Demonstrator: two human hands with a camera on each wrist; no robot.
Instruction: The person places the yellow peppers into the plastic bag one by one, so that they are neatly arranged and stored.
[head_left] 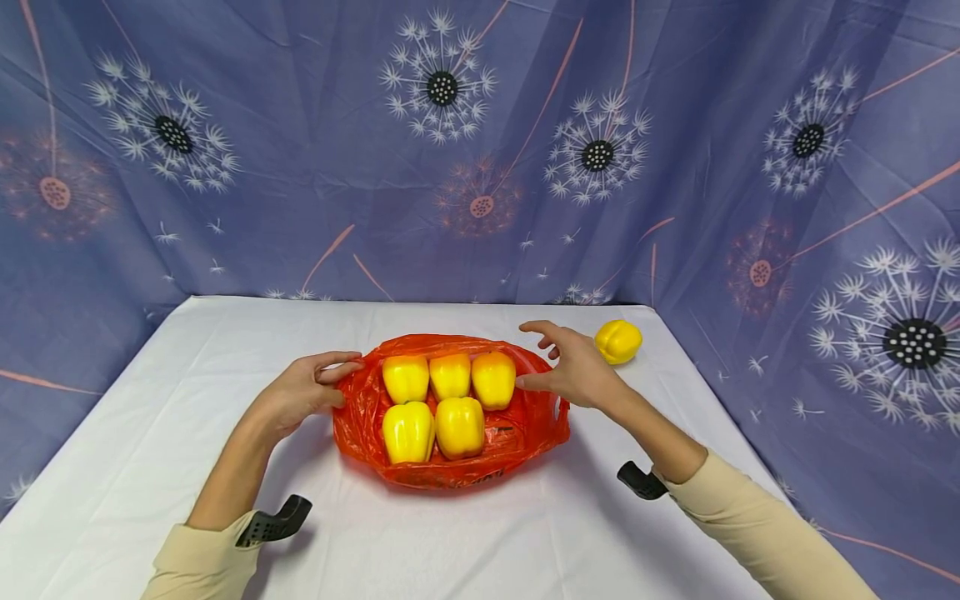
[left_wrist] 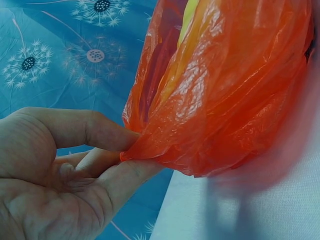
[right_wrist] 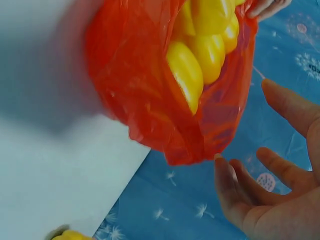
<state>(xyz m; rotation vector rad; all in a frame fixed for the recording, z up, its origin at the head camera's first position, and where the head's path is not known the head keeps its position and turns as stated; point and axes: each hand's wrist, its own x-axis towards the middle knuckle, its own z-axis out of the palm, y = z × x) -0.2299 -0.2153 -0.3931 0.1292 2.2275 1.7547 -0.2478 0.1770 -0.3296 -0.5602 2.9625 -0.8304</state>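
Note:
A red plastic bag (head_left: 517, 442) lies spread on the white table with its mouth up. Inside it sit several yellow bell peppers (head_left: 460, 427), in two rows. At the bag's left end my left hand (head_left: 303, 390) pinches its rim between thumb and fingers; the left wrist view shows the gathered plastic (left_wrist: 145, 150) there. My right hand (head_left: 573, 367) hovers over the bag's right end with its fingers spread and nothing between them. In the right wrist view, one fingertip (right_wrist: 222, 167) is right at the bag's edge. Another yellow bell pepper (head_left: 618, 342) lies outside, beyond my right hand.
The white-covered table (head_left: 360, 550) ends at a blue curtain (head_left: 300, 167) with a dandelion print, which rises behind and along both sides. Dark camera mounts (head_left: 276, 522) stick out at both forearms, beside the beige sleeves.

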